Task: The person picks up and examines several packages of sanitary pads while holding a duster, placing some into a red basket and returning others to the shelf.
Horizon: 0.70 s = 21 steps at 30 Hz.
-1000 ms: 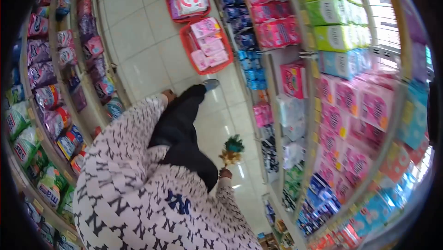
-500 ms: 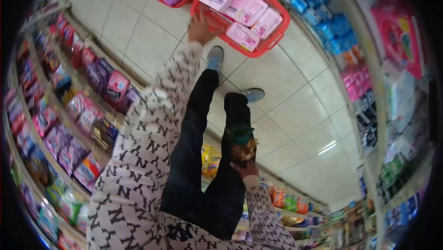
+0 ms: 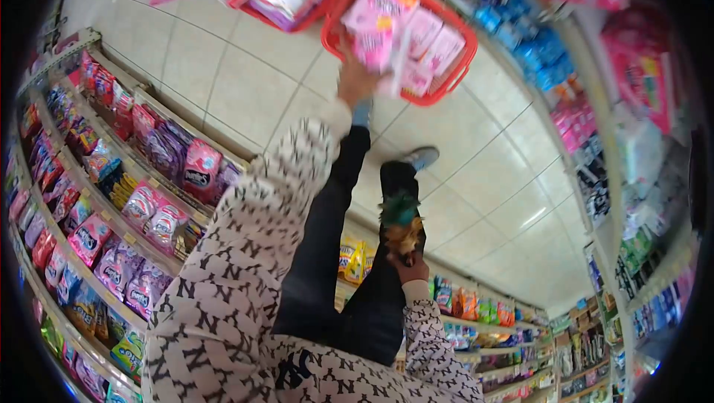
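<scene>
My left hand [image 3: 357, 79] is at the near left side of a red plastic basket [image 3: 455, 89], closed on a pink box [image 3: 374, 47] that is tilted and blurred by motion. The fingertips are partly hidden behind it. Other pink-and-white boxes [image 3: 440, 49] lie in the basket. Down by my right thigh, my right hand [image 3: 410, 266] grips a feather duster [image 3: 401, 228] with teal and brown feathers; its handle is mostly hidden by the hand.
A second red basket [image 3: 321, 12] with white and purple packs stands beside the first on the tiled floor [image 3: 476, 180]. Shelves of bagged goods [image 3: 149, 217] curve along the left. More shelving with blue and pink packs [image 3: 524, 38] runs along the right.
My left hand has moved from the basket's rim to a pink box and lifted and tilted it. The right hand still holds the feather duster; the whole view has shifted slightly.
</scene>
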Motion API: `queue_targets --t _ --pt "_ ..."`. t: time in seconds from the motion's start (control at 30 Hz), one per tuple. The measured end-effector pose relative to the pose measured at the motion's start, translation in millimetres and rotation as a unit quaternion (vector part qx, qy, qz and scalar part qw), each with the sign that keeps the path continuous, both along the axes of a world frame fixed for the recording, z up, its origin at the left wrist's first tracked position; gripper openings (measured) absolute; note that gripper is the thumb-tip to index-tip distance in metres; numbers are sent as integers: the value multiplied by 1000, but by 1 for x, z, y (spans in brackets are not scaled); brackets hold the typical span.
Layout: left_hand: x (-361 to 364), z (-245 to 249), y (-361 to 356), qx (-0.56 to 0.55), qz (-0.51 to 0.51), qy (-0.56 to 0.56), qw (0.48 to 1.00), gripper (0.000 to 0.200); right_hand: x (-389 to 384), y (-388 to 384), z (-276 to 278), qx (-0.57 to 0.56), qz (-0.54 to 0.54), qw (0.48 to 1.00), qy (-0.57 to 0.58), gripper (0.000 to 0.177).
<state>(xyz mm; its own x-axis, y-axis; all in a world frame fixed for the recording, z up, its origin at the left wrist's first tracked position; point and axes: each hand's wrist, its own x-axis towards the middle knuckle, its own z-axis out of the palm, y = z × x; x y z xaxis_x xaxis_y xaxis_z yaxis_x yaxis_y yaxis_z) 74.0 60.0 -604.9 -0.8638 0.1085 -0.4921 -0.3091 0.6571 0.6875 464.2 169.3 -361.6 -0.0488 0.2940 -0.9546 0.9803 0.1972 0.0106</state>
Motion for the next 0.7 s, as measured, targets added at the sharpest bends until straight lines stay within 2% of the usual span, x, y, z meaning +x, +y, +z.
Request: queue_targets --t 0.03,0.07,0.1,0.13,0.17,0.2,0.23,0.27,0.3,0.33,0.4,0.43,0.47,0.5,0.53,0.57,0.6,0.63,0.7 --pt "31 26 -8 122 12 -15 992 143 -13 7 10 10 -59 998 26 56" --pt "53 80 -11 154 50 -136 977 139 -37 10 20 42 -75 989 122 51" --pt "78 118 -16 210 65 -106 970 137 -61 12 35 71 -89 970 213 47" --pt "88 184 -16 208 30 -79 975 136 -88 14 49 103 -103 940 308 42" --pt "93 236 -19 192 -33 -5 981 132 -117 13 63 74 -147 906 391 56" --pt "93 301 -17 200 -38 -41 978 130 -144 10 81 42 -190 861 470 70" --pt "87 358 -13 133 -101 -12 986 128 -164 10 99 59 -156 864 474 73" --pt "85 400 -9 156 -121 51 979 126 -181 8 118 78 -131 866 476 75" --pt "83 442 -5 177 -141 114 967 124 -211 8 165 122 -151 825 531 71" --pt "78 491 -7 151 -171 162 960 123 -227 14 197 119 -205 783 575 62" --pt "51 560 -23 292 -133 139 937 110 -245 27 265 -69 -390 703 591 54" --pt "41 556 -33 385 -96 136 908 89 -243 36 293 -99 -383 718 572 52" --pt "25 576 -36 504 -18 57 862 67 -242 41 323 -130 -374 731 555 50" --pt "16 591 -32 590 4 -25 807 64 -240 35 373 -185 -382 730 536 47" --pt "6 597 -22 656 30 -113 746 63 -242 36 402 -193 -372 728 543 46" --pt "-5 570 -32 646 35 -234 726 67 -241 36 424 -201 -362 730 544 46" --pt "-2 591 -27 708 16 -334 622 63 -237 36 433 -211 -349 735 542 45" --pt "0 592 -20 745 28 -373 553 60 -228 44 421 -134 -286 757 572 36" --pt "6 558 -15 716 50 -336 609 58 -205 80 391 -20 -233 794 561 27"
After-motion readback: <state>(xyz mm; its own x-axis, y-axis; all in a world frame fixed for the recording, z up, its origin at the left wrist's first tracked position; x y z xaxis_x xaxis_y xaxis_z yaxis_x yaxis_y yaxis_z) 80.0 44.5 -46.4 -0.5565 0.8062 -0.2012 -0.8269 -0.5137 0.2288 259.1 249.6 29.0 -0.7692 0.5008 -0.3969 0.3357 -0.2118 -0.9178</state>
